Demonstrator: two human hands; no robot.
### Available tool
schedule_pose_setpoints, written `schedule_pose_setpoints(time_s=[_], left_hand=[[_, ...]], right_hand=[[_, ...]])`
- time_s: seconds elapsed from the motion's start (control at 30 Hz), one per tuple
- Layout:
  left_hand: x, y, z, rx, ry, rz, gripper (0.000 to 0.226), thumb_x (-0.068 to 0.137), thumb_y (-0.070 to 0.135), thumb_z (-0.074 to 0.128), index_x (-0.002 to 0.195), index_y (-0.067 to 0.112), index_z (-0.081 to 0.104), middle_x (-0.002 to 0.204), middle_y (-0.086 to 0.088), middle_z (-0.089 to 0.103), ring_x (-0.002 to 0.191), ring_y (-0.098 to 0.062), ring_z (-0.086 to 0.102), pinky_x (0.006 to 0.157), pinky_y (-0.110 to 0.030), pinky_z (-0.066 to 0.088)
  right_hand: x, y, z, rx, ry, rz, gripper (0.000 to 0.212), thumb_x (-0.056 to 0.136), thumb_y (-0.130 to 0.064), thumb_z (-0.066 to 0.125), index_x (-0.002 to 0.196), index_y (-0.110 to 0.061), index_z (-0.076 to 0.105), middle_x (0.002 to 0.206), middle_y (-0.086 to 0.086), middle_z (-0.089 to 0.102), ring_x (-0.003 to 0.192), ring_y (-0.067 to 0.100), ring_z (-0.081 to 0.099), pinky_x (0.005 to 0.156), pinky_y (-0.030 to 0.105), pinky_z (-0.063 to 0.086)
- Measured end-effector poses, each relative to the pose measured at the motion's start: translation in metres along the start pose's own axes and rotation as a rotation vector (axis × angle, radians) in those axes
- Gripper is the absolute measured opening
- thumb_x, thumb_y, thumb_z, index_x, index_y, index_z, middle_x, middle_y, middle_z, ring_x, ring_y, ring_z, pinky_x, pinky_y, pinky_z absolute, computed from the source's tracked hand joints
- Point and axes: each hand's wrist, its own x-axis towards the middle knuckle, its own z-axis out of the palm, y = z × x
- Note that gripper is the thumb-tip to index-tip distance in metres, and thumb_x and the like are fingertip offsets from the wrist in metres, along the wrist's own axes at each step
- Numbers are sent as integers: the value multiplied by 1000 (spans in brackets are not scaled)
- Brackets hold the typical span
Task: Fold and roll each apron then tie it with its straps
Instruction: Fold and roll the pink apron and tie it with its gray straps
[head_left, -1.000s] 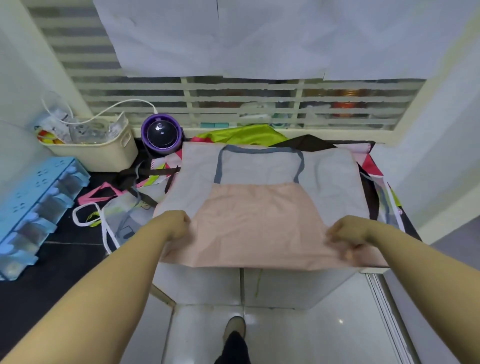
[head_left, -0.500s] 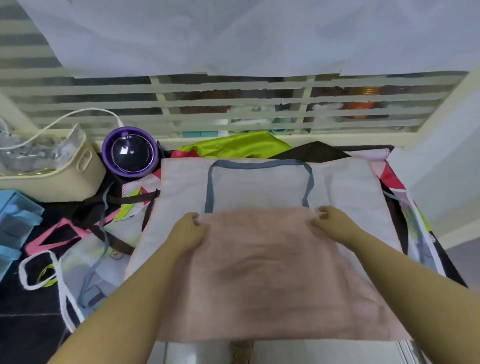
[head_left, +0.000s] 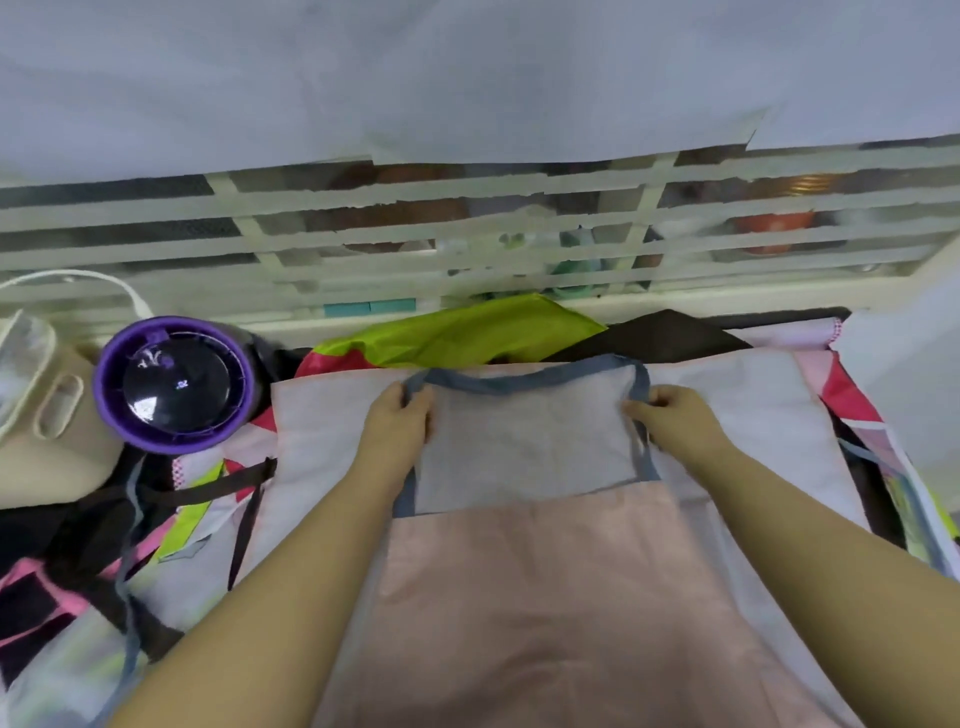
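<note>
Moved beyond the pink fold (head_left: 545, 597) to the far end of the apron (head_left: 524, 447), the left hand (head_left: 397, 421) and right hand (head_left: 670, 415) each pinch a corner of its grey strap (head_left: 524, 382).

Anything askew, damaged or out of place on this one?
Nothing damaged. The pink apron lies flat; the left hand and right hand grip its grey strap. Only the other aprons at left lie crumpled, straps tangled.
</note>
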Motion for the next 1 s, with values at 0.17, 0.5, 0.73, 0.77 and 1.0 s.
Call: schedule_pose_setpoints(time_s=[0.17,0.5,0.73,0.77,1.0], left_hand=[[24,48,-6,-132,-9,151,25,95,7,49,90,26,65,70,5,55,67,-10,51,67,-23,43],[47,91,3,80,6,275,13,95,8,52,100,17,61,87,1,61,66,-5,62,66,-20,52],[53,46,29,540,-143,714,34,92,5,55,125,10,56,123,-6,46,99,-15,52,86,-11,35],[56,40,27,590,-156,727,39,91,4,55,130,11,52,128,-7,43,101,-19,53,87,-17,38],[39,32,15,664,-86,786,45,88,6,58,131,15,49,138,-5,35,71,-16,57,70,-34,53]], right_hand=[[10,-40,-28,360,128,-89,14,90,-8,56,77,-11,59,78,3,66,40,9,45,55,26,37],[36,-42,-23,379,243,-116,15,89,-6,59,78,-16,59,75,4,63,72,16,63,78,28,52],[58,-32,-15,78,165,-214,8,86,-5,63,93,-9,64,85,1,63,80,15,57,77,22,44],[60,-30,-14,48,141,-207,16,85,-5,65,101,-8,64,95,4,64,89,17,58,84,27,45],[29,-29,-19,-8,251,-300,42,81,5,63,121,-2,55,95,-5,54,78,18,60,80,24,45]])
